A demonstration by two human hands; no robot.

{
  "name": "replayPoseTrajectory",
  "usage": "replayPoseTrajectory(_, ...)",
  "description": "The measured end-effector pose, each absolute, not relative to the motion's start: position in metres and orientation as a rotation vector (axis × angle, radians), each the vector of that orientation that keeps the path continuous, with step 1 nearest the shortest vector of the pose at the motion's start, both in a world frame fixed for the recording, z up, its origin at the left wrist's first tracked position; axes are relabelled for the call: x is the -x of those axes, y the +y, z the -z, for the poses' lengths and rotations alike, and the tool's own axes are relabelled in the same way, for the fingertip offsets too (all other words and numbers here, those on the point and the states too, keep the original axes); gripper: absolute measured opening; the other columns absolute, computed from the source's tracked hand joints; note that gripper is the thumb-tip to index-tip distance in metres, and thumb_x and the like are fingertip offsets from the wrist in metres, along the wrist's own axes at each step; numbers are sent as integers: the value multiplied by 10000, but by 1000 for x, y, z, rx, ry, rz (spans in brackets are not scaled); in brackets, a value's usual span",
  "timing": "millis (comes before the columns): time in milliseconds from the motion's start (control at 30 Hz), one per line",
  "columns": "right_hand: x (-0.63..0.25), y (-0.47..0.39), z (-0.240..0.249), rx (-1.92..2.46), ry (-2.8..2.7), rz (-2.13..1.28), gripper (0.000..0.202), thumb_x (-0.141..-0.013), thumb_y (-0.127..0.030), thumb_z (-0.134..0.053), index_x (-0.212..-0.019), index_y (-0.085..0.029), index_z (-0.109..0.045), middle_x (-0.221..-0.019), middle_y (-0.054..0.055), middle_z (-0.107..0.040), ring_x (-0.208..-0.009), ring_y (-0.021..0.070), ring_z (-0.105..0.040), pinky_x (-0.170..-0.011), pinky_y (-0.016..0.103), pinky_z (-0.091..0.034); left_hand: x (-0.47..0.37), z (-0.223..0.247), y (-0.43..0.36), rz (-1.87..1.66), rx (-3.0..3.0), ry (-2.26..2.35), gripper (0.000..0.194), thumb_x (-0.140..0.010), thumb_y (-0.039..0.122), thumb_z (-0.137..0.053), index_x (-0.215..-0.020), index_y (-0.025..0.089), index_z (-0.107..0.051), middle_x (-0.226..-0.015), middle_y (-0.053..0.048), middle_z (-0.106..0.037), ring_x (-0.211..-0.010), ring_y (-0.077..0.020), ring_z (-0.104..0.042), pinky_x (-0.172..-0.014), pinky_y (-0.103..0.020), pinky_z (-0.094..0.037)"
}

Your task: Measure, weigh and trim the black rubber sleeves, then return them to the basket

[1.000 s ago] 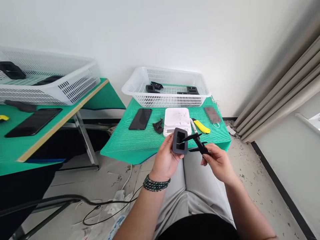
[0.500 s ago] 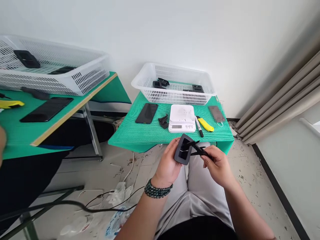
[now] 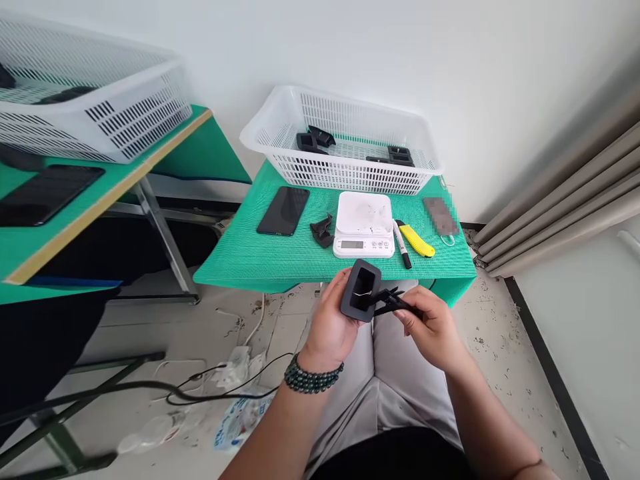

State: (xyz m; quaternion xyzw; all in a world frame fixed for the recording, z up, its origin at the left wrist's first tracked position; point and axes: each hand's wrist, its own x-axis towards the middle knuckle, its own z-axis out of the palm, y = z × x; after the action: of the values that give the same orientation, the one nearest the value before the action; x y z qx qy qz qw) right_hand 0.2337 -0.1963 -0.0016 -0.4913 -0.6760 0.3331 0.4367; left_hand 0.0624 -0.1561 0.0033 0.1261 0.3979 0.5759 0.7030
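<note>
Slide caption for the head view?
Left hand holding a hollow black part, right hand holding black calipers at its opening.

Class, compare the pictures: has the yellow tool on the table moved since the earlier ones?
No. Judged against the white scale, the yellow tool lies in the same place to its right, the pen between them.

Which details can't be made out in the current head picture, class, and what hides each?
In the head view:
Left hand: partly hidden by the black piece it holds.
Black caliper-like tool: rear part covered by the right hand.
Left basket: cut off by the picture's left edge.
Flat brownish item: blurred by pixel blocks.
White scale: digits too small to read surely.
</note>
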Motion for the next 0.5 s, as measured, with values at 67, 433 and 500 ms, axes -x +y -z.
replayPoseTrajectory(67,-235,-192,1,1207,-1717,-795,141,-989,-245,-630,-862,-224,-688,-790,32,-625,-747,186,-609,-642,305,-500,-65,-2,-153,-1270,-285,877,99,-835,252,-676,-808,168,-721,-701,11,-577,-495,-98,-404,-377,-199,-368)
replayPoseTrajectory(433,-257,-158,-19,1214,-1877,-898,206,-998,-97,-481,-963,-223,-641,-961,61,-620,-823,178,-614,-708,314,-535,-72,4,-119,-1276,-332,843,208,-761,329,-823,-790,170,-692,-692,22,-600,-540,-94,-481,-438,-192,-410)
replayPoseTrajectory(500,-264,-143,-24,1235,-1862,-890,178,-1020,-128,-474,-1013,-226,-623,-981,60,-615,-805,171,-603,-696,313,-534,-78,3,-112,-1302,-339,806,294,-729,355,-876,-746,181,-640,-635,56,-551,-473,-60,-394,-407,-169,-352)
